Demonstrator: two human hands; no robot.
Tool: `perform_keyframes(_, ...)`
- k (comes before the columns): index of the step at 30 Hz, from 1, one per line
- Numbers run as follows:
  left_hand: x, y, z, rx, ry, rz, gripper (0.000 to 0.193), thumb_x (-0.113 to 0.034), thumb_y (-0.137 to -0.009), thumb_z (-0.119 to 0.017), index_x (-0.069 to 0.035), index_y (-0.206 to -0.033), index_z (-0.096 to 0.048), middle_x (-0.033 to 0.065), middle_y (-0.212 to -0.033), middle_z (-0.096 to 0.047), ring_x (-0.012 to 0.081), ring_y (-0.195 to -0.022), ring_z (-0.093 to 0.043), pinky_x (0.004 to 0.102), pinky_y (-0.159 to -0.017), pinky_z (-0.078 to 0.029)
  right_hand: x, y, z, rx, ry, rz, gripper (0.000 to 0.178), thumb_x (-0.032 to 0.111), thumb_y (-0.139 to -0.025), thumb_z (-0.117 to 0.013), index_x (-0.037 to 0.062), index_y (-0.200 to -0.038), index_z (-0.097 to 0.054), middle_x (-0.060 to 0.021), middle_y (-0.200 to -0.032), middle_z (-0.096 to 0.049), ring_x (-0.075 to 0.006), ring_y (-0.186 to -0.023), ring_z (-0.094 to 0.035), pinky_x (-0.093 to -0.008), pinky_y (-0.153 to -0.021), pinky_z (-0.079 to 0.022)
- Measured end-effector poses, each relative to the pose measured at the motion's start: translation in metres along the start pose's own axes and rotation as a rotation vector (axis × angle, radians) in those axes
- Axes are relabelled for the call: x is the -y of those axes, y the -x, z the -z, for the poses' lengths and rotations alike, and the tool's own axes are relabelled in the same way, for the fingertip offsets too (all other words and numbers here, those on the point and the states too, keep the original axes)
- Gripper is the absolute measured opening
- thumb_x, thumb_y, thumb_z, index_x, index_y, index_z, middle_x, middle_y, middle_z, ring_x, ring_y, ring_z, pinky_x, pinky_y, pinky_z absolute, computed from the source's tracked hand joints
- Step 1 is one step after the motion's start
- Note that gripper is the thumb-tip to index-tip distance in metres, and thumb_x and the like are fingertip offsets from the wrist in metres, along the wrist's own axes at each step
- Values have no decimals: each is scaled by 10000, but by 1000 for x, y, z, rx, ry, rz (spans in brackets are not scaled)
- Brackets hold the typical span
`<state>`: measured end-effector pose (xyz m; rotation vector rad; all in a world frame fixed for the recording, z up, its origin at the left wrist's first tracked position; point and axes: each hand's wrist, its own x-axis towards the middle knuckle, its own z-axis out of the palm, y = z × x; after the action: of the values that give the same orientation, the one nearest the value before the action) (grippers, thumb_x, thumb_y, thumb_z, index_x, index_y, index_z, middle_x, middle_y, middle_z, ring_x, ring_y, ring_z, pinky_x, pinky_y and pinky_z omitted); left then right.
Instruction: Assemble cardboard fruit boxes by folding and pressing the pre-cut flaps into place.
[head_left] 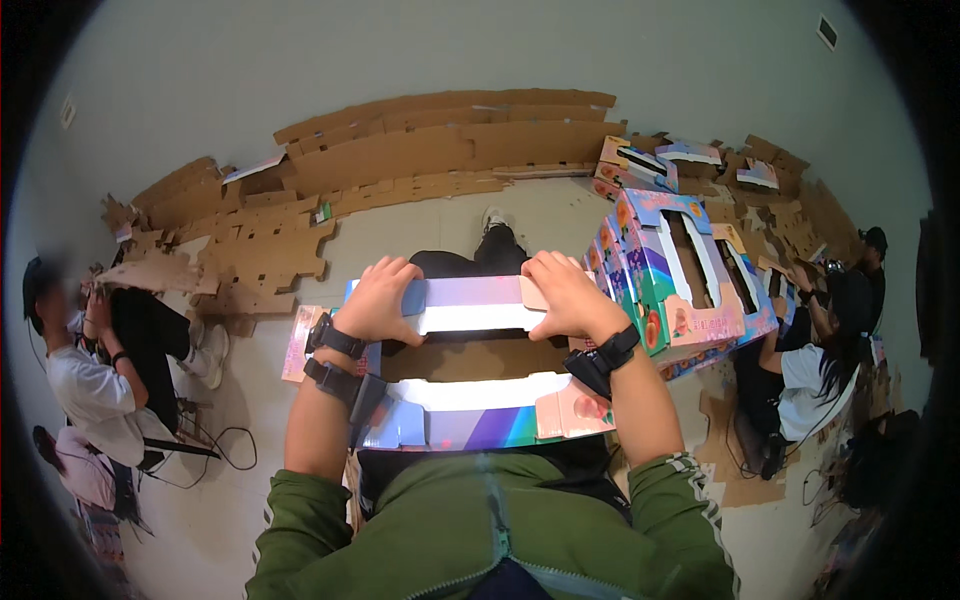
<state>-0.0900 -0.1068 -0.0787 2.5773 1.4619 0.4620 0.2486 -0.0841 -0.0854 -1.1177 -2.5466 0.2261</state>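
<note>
On my lap rests a printed cardboard box (475, 428) in blue, purple, green and pink, its top opening framed by folded flaps. Brown inner cardboard shows through the opening. My left hand (378, 300) grips the left part of the far rim, fingers over the outer side and thumb inside the opening. Towards the other end of that rim, my right hand (568, 296) holds on the same way, thumb pressed against the inner flap. Both wrists wear black straps with small devices. The box's underside and the fingertips behind the rim are hidden.
Similar printed boxes (655, 275) are stacked at my right, close to my right hand. Flattened brown cardboard (420, 150) lines the far wall. A seated person (95, 375) handles cardboard at the left; other people (815, 370) sit at the right. Cables (235, 450) trail on the floor.
</note>
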Motion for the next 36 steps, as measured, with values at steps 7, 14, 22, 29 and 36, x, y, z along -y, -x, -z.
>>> perform_keyframes(7, 4, -2, -4, 24, 27, -5, 824, -341, -459, -900, -38, -1157, -584, 142, -1127, -578, 347, -1142, -527, 421, -985, -452, 1, 1, -1, -47, -26, 17, 794, 294, -492, -900, 50, -1174, -574, -138, -1117, -577, -366, -1116, -539, -439, -991, -458)
perform_keyframes(14, -6, -1, 2, -6, -50, -44, 855, -325, -415, -894, 9, -1131, -569, 159, -1095, -555, 371, -1088, -524, 405, -955, -479, 9, -2, 6, 7, 56, -12, 806, 341, -489, -911, 52, -1161, -571, -142, -1107, -573, -366, -1105, -535, -440, -986, -457)
perform_keyframes(22, -41, 21, 38, -62, -80, -29, 791, -293, -413, -887, -6, -1076, -566, 152, -1055, -546, 352, -1067, -525, 417, -987, -434, 42, 8, 41, -85, 44, 93, 798, 292, -449, -908, 32, -1131, -582, -144, -1072, -585, -369, -1100, -523, -450, -1028, -424)
perform_keyframes(29, -94, 72, 66, -339, -202, -76, 807, -233, -361, -864, -38, -1075, -544, 166, -1085, -507, 426, -1141, -498, 537, -997, -412, 96, 46, 70, -265, 151, 145, 819, 225, -395, -924, 31, -1094, -543, -175, -1112, -517, -386, -1118, -526, -500, -1020, -415)
perform_keyframes(36, -127, 101, 71, -427, -301, -80, 772, -177, -358, -850, -64, -1061, -551, 148, -1046, -517, 399, -1113, -516, 532, -965, -416, 125, 85, 83, -334, 238, 152, 888, 246, -322, -921, 39, -1103, -553, -162, -1085, -515, -394, -1107, -535, -557, -974, -417)
